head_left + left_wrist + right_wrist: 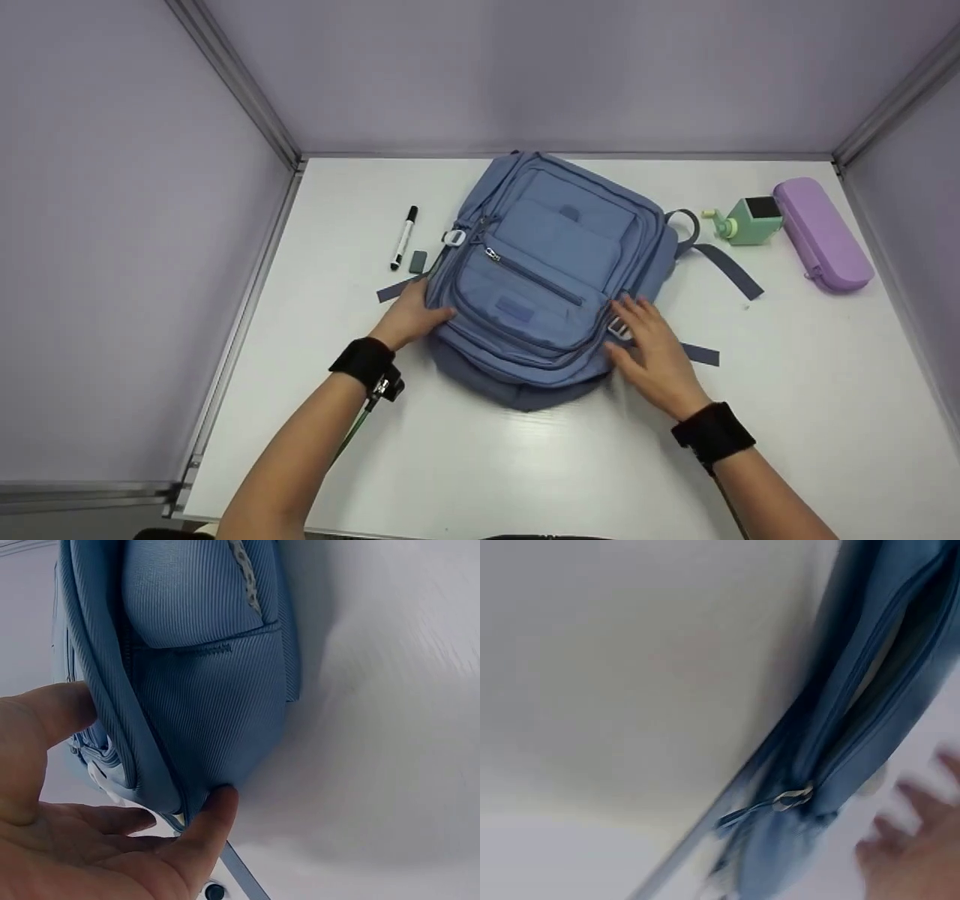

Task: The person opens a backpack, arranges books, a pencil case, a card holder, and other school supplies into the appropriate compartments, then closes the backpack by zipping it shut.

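A blue backpack (559,232) lies on its back on the white table, its front pocket's zipper (532,276) facing up. At its lower left side my left hand (411,315) grips the edge, thumb over the front and fingers along the side. The left wrist view shows that hand (97,825) around the ribbed side panel (217,705). My right hand (656,360) is at the lower right side near a white buckle (619,328), fingers spread. In the right wrist view a side zipper (793,797) stands partly undone, and the hand (915,847) is blurred.
Left of the backpack lie a black-and-white marker (403,238) and a small dark grey block (418,262). On the right are a green pencil sharpener with a crank (754,222) and a purple case (823,235). Loose straps (727,270) stick out from the backpack. Grey panels (555,82) enclose the table.
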Available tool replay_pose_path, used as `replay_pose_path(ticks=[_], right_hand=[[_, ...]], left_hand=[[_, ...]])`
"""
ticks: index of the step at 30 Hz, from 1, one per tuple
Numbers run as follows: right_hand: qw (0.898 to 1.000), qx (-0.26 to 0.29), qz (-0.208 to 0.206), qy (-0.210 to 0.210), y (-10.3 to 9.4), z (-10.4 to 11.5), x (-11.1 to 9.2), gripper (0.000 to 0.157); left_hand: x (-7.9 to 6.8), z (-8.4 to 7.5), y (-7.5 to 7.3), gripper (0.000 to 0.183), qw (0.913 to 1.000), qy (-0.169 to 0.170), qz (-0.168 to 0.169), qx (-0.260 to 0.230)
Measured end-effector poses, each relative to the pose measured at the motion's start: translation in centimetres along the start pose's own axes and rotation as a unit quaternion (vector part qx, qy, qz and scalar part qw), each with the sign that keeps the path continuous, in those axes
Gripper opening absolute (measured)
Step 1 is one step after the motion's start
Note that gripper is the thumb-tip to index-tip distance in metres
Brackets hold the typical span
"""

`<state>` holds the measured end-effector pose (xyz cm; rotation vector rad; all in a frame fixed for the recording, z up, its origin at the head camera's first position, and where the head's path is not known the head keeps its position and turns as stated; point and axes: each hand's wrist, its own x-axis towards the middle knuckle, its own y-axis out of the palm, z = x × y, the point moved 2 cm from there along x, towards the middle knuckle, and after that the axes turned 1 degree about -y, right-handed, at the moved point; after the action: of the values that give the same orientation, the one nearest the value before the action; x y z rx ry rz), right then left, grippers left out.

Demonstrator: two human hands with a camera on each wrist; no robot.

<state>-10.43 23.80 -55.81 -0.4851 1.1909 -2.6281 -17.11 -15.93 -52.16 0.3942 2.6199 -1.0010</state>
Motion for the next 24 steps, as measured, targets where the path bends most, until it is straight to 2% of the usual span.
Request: replay_pose_path(ticks=[3, 6, 9, 12, 17, 24], right_hand=[[0.996, 0.024, -0.027, 0.086, -0.7, -1.2, -0.6, 0.068], [0.992, 0.037, 0.002, 0.121, -0.5, -1.7, -1.1, 0.076], [0.99, 0.039, 0.05, 0.129, 0.3, -1.8, -1.4, 0.082], [0.988, 0.037, 0.071, 0.135, 0.9, -1.9, -1.2, 0.081], [0.986, 0.034, 0.08, 0.143, 0.7, -2.6, -0.4, 0.073], [0.986, 0.028, 0.079, 0.146, -0.4, -4.0, 0.9, 0.069]], left_hand=[[0.0, 0.1, 0.1, 0.071, 1.0, -0.005, 0.0, 0.008], [0.1, 0.1, 0.3, 0.068, 0.9998, 0.001, -0.002, 0.018], [0.2, -0.1, 0.6, 0.068, 0.9993, 0.003, -0.005, 0.036], [-0.1, -0.4, 0.8, 0.074, 0.9983, -0.002, -0.006, 0.059], [-0.9, -0.9, 1.8, 0.084, 0.9931, -0.001, -0.01, 0.116], [-2.0, -1.8, 3.8, 0.072, 0.9852, 0.018, -0.008, 0.17]])
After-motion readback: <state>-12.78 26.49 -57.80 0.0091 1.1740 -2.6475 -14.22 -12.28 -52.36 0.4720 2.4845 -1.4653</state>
